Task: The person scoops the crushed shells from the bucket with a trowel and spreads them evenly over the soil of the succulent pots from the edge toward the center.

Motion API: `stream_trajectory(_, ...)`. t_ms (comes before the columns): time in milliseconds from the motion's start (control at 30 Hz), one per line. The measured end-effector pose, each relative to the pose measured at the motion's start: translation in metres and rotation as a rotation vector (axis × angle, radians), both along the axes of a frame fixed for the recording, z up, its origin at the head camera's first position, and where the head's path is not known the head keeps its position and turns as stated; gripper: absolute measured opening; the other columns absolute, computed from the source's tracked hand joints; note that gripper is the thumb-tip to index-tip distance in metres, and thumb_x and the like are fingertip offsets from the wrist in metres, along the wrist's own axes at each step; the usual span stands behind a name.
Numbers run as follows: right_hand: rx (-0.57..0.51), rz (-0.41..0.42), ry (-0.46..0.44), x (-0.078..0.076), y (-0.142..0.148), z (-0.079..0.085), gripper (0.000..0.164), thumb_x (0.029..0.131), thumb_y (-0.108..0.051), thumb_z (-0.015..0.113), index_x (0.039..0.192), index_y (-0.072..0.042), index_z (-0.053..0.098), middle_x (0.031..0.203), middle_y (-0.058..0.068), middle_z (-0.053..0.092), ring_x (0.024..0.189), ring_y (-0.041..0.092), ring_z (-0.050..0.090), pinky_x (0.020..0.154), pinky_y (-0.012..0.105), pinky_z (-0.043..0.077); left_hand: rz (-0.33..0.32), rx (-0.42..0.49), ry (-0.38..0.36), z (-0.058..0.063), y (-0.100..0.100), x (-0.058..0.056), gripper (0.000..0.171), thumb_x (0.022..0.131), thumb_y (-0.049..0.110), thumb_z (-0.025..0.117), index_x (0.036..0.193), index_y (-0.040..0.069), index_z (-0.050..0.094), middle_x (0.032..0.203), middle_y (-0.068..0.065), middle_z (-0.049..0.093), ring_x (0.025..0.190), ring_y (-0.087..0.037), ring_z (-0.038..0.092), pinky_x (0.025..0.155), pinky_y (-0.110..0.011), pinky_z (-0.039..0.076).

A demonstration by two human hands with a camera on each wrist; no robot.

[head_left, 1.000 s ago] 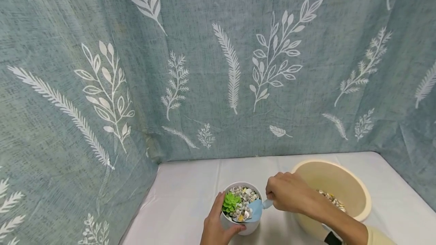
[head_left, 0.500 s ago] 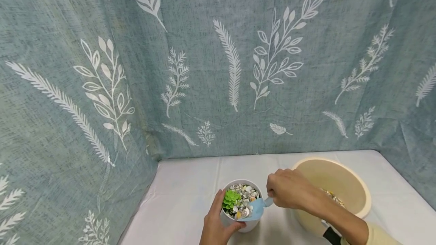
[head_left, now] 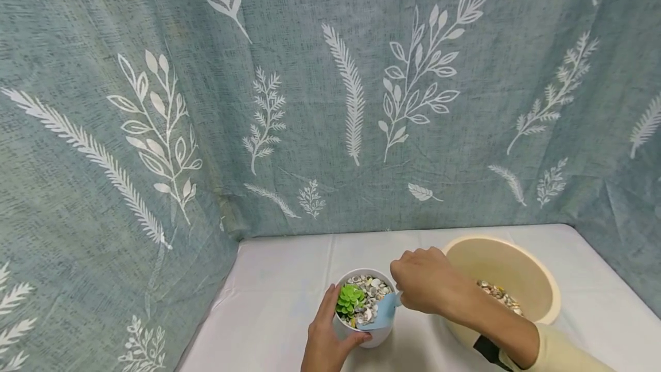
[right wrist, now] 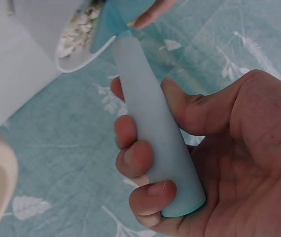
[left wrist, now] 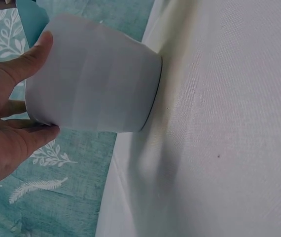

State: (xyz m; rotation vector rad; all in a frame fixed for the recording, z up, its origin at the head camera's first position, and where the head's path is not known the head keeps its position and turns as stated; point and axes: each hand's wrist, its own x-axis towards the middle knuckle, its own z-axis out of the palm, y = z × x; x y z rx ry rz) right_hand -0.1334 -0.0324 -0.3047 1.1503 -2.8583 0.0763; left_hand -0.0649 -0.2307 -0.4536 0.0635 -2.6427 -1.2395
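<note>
A white pot [head_left: 379, 334] stands on the table, holding a green succulent [head_left: 350, 298] and a layer of small shells and stones [head_left: 373, 289]. My left hand [head_left: 326, 334] grips the pot at its left side, thumb at the front, fingers round the far left rim; the left wrist view shows the same grip on the white pot [left wrist: 96, 74]. With my right hand [head_left: 426, 281] I hold a light blue scoop [head_left: 383, 312] by its handle [right wrist: 153, 118], the fingers wrapped round it. The scoop's blade lies tilted over the pot's right rim, against the shells.
A large cream basin [head_left: 548, 303] with more shells [head_left: 498, 294] at its bottom stands to the right, partly behind my right forearm. The table has a white cloth [head_left: 279, 286]. Behind hangs a green-blue curtain [head_left: 304, 131] with white leaf prints.
My right hand has shifted slightly left and up, and the scoop's blade has tipped more steeply at the pot's right rim. My left hand keeps its hold on the pot.
</note>
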Motion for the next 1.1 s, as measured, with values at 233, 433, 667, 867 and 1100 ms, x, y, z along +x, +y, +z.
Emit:
stream_trajectory(233,0.048,-0.013,0.074,0.002,-0.006,0.005,0.015,0.071,-0.02,0.073,0.065,-0.015,0.06,0.058,-0.003,0.051,0.051,0.017,0.049,0.043,0.033,0.039,0.012,-0.007,0.0,0.001,-0.002,0.001,0.101,0.059,0.056,0.073,0.141,0.011,0.035,0.144,-0.016,0.032,0.128,-0.036,0.036,0.098,-0.05,0.038)
stream_trajectory(433,0.067,-0.021,0.048,0.001,-0.004,0.01,0.01,0.07,-0.018,0.074,0.07,-0.014,0.064,0.062,-0.003,0.055,0.054,0.017,0.051,0.044,0.033,0.039,0.024,-0.024,-0.009,0.001,-0.002,0.0,0.101,0.059,0.056,0.073,0.141,0.011,0.036,0.144,-0.016,0.032,0.127,-0.035,0.036,0.098,-0.05,0.037)
stream_trajectory(667,0.074,-0.037,0.017,0.0,0.004,0.016,0.008,0.069,-0.015,0.072,0.07,-0.016,0.064,0.063,-0.004,0.053,0.056,0.016,0.05,0.046,0.033,0.038,0.033,-0.051,-0.013,0.0,-0.001,-0.001,0.103,0.058,0.059,0.071,0.141,0.01,0.036,0.144,-0.016,0.033,0.126,-0.036,0.037,0.096,-0.049,0.039)
stream_trajectory(867,0.001,-0.061,-0.01,-0.003,0.028,0.014,0.016,0.063,-0.003,0.067,0.062,-0.018,0.06,0.06,-0.007,0.048,0.055,0.012,0.043,0.047,0.029,0.034,0.008,-0.06,0.03,-0.002,0.001,0.0,0.105,0.059,0.057,0.073,0.142,0.006,0.033,0.144,-0.017,0.032,0.127,-0.036,0.037,0.096,-0.045,0.04)
stream_trajectory(1100,-0.11,-0.091,0.053,-0.006,0.073,0.016,0.037,0.063,0.006,0.061,0.054,-0.024,0.041,0.059,-0.009,0.033,0.055,0.009,0.028,0.047,0.024,0.022,0.007,-0.049,0.019,-0.002,-0.001,-0.001,0.105,0.06,0.058,0.072,0.141,0.005,0.033,0.144,-0.017,0.031,0.128,-0.037,0.035,0.095,-0.047,0.04)
